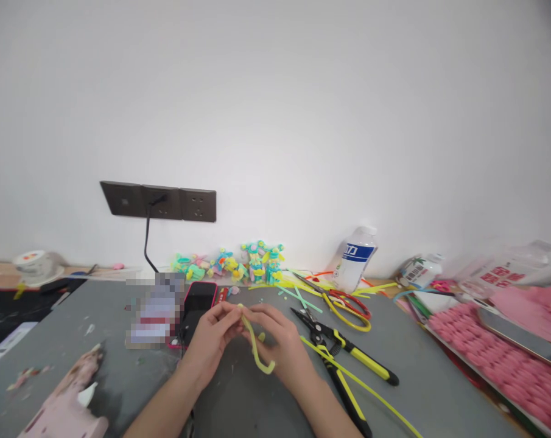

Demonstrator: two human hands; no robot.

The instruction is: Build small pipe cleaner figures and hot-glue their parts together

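Observation:
Over the middle of the grey mat, my left hand and my right hand meet at the fingertips. Both pinch the upper end of a pale yellow fuzzy stem. Its free end hangs down between the hands and curls into a hook. Fingers hide most of the pinched part. Just right of my right hand lie black and yellow pliers with spread handles, and a long yellow stem crosses them. Scissors with a yellow handle rest behind the pliers.
Colourful small figures stand by the wall. A phone with a pink edge lies behind my left hand. A bottle leans at the back right. A pink woven piece is at right, a pink object at front left.

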